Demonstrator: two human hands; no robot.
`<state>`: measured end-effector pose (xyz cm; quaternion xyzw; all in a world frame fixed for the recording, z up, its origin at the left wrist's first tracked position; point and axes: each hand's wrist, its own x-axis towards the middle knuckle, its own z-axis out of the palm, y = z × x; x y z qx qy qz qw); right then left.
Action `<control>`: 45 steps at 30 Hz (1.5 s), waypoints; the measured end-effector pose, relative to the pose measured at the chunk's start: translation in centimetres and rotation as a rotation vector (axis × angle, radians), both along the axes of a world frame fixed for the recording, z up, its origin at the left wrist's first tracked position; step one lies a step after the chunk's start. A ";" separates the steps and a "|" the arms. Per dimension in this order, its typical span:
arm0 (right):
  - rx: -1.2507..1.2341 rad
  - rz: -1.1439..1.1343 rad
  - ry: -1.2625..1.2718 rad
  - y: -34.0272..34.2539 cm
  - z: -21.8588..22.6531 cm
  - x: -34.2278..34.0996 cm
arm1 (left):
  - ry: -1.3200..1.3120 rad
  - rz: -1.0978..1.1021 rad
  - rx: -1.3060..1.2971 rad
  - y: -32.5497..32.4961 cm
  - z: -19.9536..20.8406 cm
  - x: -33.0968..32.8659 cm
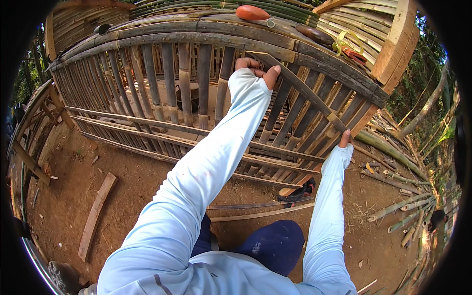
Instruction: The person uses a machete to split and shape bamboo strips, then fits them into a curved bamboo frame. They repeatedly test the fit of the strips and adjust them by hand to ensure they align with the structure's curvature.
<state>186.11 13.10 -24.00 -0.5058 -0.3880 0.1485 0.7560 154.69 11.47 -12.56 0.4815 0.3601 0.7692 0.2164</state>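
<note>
A flat, dark bamboo slat (307, 92) slants across the upright bars of a bamboo railing (184, 81), just below its top rail. My left hand (254, 73) is closed round the slat's upper end, with the thumb on its near face. At the lower right end, my right hand (346, 139) pinches the slat between thumb and fingers; part of those fingers is hidden. The slat lies close against the bars, but I cannot tell whether it touches them. Both forearms are in light blue sleeves.
On the top rail lie an orange-red rounded object (252, 13), a dark elongated object (314, 34) and a yellow strap (348, 42). A wooden post (397, 44) stands at the right. Cut bamboo poles (405, 216) litter the ground there. A loose plank (97, 216) lies at left.
</note>
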 end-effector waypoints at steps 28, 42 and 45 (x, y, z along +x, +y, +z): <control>-0.067 0.071 0.151 -2.0 1.6 -1.5 | 0.107 0.379 -0.079 0.2 -0.4 1.6; -0.041 0.063 0.131 -2.4 2.0 -2.5 | 0.091 0.373 -0.040 0.5 -0.6 1.0; -0.098 0.031 0.102 -1.3 0.7 0.0 | 0.098 0.370 -0.043 0.6 -0.6 1.3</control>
